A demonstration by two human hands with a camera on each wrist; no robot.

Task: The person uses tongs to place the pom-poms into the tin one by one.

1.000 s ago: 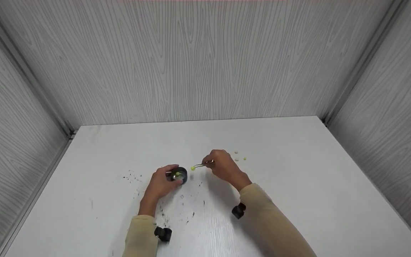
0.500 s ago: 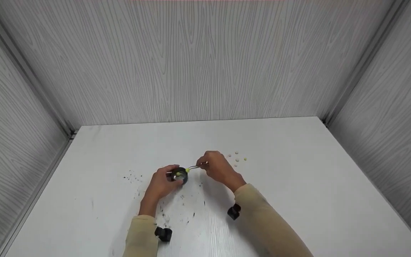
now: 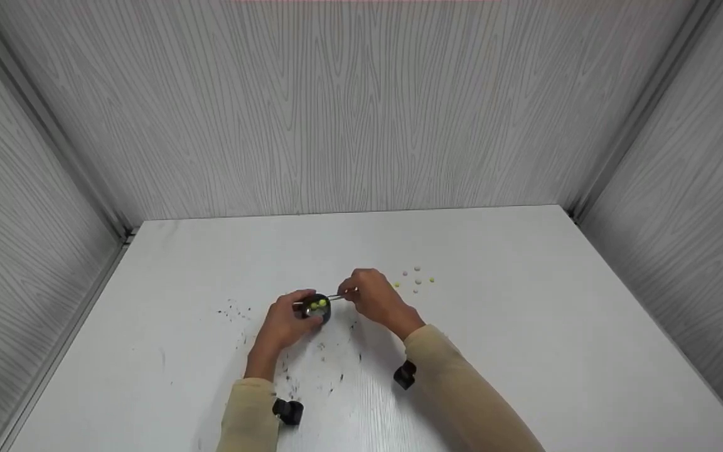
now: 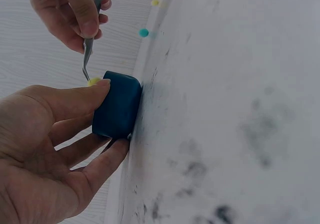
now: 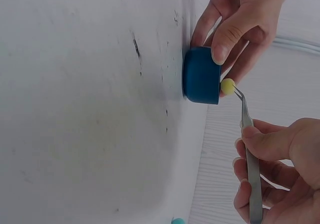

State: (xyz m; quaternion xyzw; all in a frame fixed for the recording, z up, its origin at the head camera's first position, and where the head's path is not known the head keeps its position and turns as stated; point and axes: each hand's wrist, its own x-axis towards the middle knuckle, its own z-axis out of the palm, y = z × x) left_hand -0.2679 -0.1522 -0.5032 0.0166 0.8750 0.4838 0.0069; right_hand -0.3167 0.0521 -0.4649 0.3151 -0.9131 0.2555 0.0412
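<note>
L hand (image 4: 55,154): fingers curled round blue cup (image 5: 202,77), prob. to steady it.
Cup pos.: upright on desk (image 3: 499,351), mouth up, presumably for access from above.
R hand (image 5: 285,159): fingers pinch tweezers (image 5: 254,179) approx. mid-shank, likely for fine tip ctrl.
Yellow ball (image 5: 228,87): at tweezer tips, at cup mouth (grip vs. release: can't tell).
Loose balls (image 3: 418,282): on desk near R hand, prob. for easy reach.

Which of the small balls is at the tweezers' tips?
The yellow ball at the mouth of the blue cup, touching the tweezers. A second yellow ball, inside the cup, lies farther left in the head view; the loose balls rest on the table.
</note>
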